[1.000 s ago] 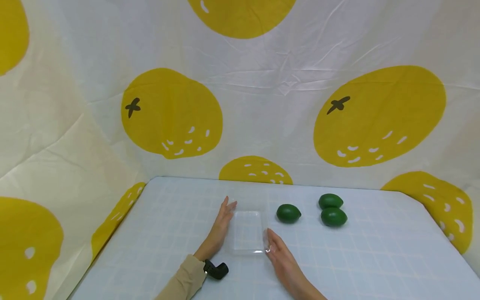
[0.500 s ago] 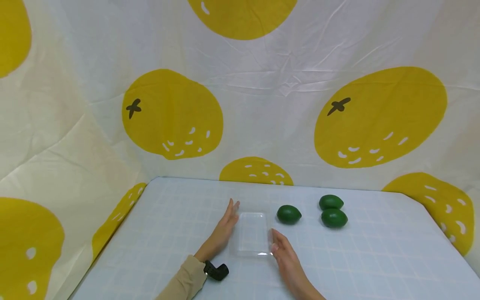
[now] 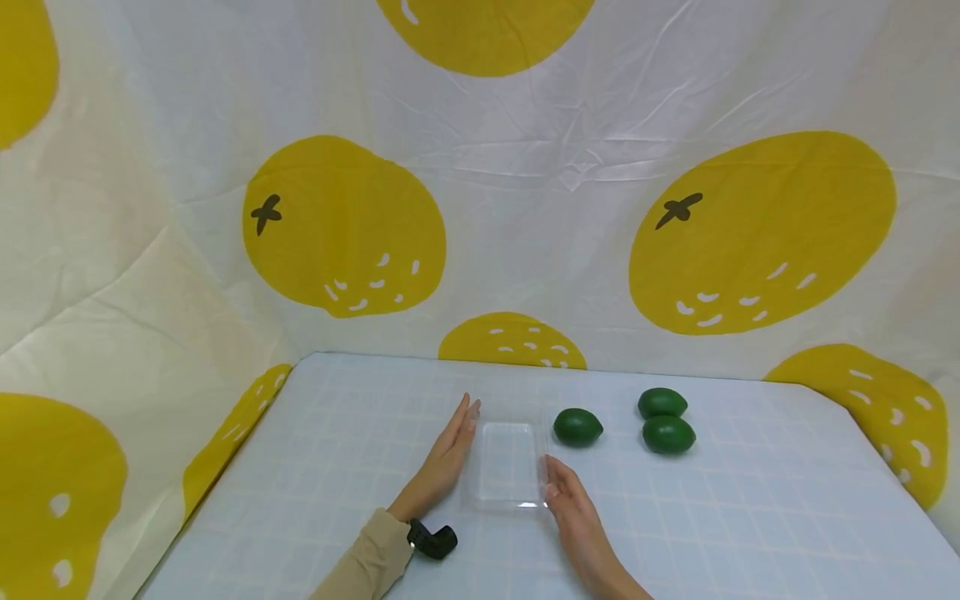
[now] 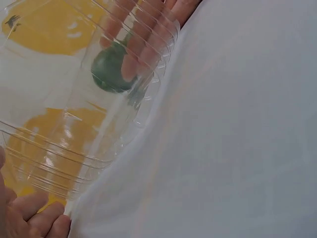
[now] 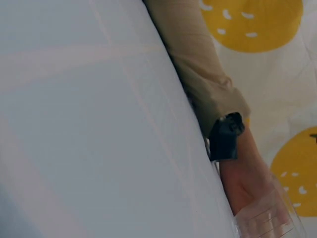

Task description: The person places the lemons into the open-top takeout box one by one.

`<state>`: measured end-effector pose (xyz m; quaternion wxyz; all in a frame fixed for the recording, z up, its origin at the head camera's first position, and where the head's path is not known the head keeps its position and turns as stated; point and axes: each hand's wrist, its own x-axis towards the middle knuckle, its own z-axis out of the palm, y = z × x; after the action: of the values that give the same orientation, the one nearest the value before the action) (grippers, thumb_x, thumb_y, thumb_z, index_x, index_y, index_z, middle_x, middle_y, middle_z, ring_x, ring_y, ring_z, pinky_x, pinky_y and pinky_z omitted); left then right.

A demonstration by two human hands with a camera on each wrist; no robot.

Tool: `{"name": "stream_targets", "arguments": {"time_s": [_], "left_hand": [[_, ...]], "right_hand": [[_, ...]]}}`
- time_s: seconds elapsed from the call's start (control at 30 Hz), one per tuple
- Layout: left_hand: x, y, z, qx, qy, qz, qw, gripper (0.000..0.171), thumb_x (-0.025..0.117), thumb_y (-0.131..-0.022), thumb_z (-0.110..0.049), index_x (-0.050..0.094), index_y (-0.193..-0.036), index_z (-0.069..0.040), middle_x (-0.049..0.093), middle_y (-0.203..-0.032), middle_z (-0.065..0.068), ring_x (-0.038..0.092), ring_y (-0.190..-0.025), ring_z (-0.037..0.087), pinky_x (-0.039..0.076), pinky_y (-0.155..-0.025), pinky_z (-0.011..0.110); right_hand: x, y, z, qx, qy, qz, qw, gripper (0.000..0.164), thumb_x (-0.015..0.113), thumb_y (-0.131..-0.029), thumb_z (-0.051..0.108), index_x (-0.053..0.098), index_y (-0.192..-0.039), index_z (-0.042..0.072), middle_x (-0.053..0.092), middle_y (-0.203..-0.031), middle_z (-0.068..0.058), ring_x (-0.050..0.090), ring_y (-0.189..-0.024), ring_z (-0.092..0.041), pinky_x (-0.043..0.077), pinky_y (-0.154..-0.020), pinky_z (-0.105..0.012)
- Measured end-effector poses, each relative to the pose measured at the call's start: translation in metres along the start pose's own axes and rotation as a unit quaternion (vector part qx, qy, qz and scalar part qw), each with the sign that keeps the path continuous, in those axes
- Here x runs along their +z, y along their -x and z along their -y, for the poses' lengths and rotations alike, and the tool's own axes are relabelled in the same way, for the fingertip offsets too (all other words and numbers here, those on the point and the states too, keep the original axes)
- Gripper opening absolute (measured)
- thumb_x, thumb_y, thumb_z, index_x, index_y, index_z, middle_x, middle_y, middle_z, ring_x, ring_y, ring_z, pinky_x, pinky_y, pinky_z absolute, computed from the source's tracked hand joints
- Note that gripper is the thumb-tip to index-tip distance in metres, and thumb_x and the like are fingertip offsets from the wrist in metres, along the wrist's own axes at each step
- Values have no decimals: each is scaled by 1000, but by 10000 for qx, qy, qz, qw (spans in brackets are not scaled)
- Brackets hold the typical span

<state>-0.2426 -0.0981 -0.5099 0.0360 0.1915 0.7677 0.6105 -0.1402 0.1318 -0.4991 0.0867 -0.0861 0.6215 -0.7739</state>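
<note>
A clear plastic container (image 3: 508,462) sits on the table between both hands in the head view. Along its left wall lies my left hand (image 3: 442,458), fingers straight and pointing away from me. My right hand (image 3: 576,517) rests against the right wall near the front corner, fingers extended. Through the clear plastic (image 4: 64,148), the left wrist view shows the right hand's fingers (image 4: 141,54) flat along the far side. The left hand (image 4: 34,218) is at that view's lower left edge. In the right wrist view the left hand (image 5: 247,176) appears behind the container's corner (image 5: 265,218).
One green lime (image 3: 577,427) lies just right of the container. Two more limes, a back one (image 3: 662,403) and a front one (image 3: 668,435), lie close together further right. A pale checked cloth (image 3: 750,500) covers the table; a fruit-print curtain (image 3: 525,233) hangs behind.
The container has shifted slightly to the right, with both hands moving along beside it. The left hand's fingers now lie closer along its wall. The limes have stayed in place.
</note>
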Motion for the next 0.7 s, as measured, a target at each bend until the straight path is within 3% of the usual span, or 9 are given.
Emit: {"name": "stream_targets", "arguments": {"time_s": [0.57, 0.7], "left_hand": [[2, -1, 2, 251, -145, -268, 9992, 59, 37, -108, -36, 19, -159, -11, 37, -156, -7, 29, -145, 13, 22, -118, 38], [2, -2, 3, 192, 86, -350, 9992, 58, 35, -109, -35, 20, -159, -9, 37, -156, -2, 31, -144, 15, 24, -117, 36]], "right_hand": [[-2, 0, -1, 23, 157, -306, 9994, 59, 41, -107, 23, 17, -151, -7, 7, -162, -26, -1, -150, -37, 27, -97, -3], [-1, 2, -1, -200, 449, -806, 9955, 52, 43, -106, 22, 29, -147, -6, 25, -158, -25, 24, -146, -28, 31, -99, -7]]}}
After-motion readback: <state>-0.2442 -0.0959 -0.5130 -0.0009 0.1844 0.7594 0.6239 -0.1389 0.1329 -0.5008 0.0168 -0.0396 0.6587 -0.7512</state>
